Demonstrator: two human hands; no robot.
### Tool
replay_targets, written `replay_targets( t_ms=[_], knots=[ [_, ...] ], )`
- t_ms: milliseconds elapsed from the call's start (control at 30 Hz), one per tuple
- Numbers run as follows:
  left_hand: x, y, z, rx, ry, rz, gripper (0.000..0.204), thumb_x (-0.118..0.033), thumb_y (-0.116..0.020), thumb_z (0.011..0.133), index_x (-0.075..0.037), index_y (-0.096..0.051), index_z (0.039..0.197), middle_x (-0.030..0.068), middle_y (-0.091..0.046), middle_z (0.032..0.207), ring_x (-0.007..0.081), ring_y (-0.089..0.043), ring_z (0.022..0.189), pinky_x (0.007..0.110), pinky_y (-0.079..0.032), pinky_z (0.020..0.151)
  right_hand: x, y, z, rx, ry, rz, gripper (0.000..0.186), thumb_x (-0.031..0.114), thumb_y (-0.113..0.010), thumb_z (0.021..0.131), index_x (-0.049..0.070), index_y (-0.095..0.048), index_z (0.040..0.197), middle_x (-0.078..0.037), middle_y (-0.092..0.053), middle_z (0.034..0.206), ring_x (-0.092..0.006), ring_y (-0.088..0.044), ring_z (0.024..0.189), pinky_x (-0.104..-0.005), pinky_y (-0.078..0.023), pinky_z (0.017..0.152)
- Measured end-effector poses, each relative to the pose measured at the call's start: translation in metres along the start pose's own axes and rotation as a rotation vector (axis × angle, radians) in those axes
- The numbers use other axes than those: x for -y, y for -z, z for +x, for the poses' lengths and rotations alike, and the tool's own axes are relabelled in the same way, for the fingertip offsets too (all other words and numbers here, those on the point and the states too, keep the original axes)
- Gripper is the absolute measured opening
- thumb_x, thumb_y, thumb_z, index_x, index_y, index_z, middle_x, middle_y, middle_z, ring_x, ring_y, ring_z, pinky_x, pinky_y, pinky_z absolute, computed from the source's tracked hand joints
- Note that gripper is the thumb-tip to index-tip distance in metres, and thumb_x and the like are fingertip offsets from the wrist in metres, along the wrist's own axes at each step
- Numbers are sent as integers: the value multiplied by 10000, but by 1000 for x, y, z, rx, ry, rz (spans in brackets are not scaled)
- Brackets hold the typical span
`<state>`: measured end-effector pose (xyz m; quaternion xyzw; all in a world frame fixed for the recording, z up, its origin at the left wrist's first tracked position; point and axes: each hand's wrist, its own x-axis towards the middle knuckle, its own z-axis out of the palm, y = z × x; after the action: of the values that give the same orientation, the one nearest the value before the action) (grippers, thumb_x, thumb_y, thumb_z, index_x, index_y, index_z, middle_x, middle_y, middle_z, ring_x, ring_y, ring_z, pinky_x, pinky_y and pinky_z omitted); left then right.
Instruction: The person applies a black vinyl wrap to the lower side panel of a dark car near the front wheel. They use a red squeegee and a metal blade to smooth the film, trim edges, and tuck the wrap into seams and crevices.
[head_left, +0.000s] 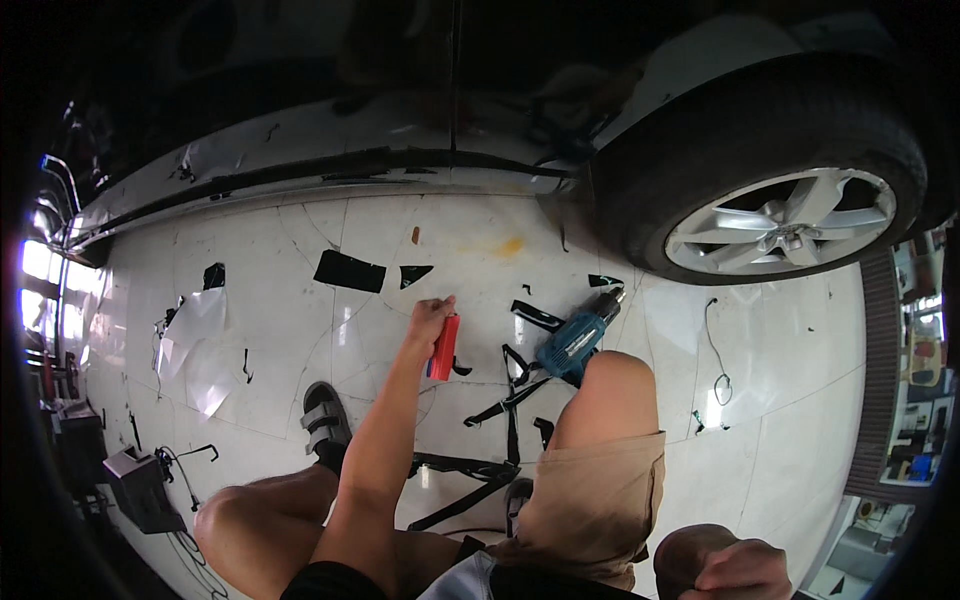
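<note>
My left hand (432, 318) reaches forward over the floor, its fingers closed round the top of a flat, oblong red squeegee (445, 350). The squeegee points down, with a bit of blue at its lower edge. My right hand (740, 572) is curled up at the lower right, beside my knee; whatever it may hold is hidden. A teal heat gun (575, 342) lies on the floor by my right knee, its nozzle pointing away to the right. Black film strips (510, 400) are strewn between my feet and the heat gun.
A dark car body (300, 120) spans the far side, with a wheel (780, 225) at the right. Black film scraps (350, 271) and a clear sheet (195, 345) lie on the pale tiled floor. A grey box (143, 490) with cables stands at the left.
</note>
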<state>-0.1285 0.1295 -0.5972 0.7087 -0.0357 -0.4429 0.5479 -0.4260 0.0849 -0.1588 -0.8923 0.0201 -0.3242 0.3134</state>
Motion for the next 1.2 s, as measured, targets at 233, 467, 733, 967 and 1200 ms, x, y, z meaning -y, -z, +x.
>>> replay_targets(
  t_ms=[233, 467, 733, 967, 1200],
  knots=[
    [-75, -30, -31, 200, -388, 364, 230, -201, -701, 870, 26, -659, 868, 41, -627, 707, 111, -535, 643, 296, -448, 609, -2, 33, -19, -103, 103, 132, 225, 123, -774, 611, 53, -703, 813, -32, -586, 646, -140, -472, 541, -270, -331, 470],
    [-174, -30, -84, 305, -602, 1275, 191, -206, -660, 850, -21, -634, 894, 160, -681, 805, 342, -647, 748, 406, -504, 707, -25, 99, -71, -129, 307, 85, 191, 171, -777, 715, 98, -702, 874, -47, -702, 792, -140, -504, 547, -267, -362, 482],
    [-313, -101, -200, 417, -654, 1771, 154, -158, -714, 794, -42, -614, 776, 151, -660, 734, 353, -655, 792, 410, -497, 704, -135, 48, -156, -683, -595, 628, 115, 43, -576, 908, -3, -663, 965, -103, -695, 806, -118, -573, 609, -244, -473, 563],
    [-310, -63, -328, 297, -645, 1626, 167, -66, -760, 719, -29, -650, 839, 122, -634, 762, 272, -639, 684, 361, -487, 615, -250, -54, -100, -629, -561, 900, 196, 132, -590, 930, -5, -558, 1066, -23, -601, 877, -82, -523, 723, -237, -422, 657],
    [-292, -66, -316, 193, -1022, 1650, 183, -90, -753, 706, -29, -638, 835, 125, -594, 772, 320, -595, 667, 404, -443, 582, -367, -158, -23, -450, -868, 15, 279, 184, -712, 789, 93, -700, 1053, -122, -682, 753, -277, -667, 673, -374, -538, 659]
  ],
)
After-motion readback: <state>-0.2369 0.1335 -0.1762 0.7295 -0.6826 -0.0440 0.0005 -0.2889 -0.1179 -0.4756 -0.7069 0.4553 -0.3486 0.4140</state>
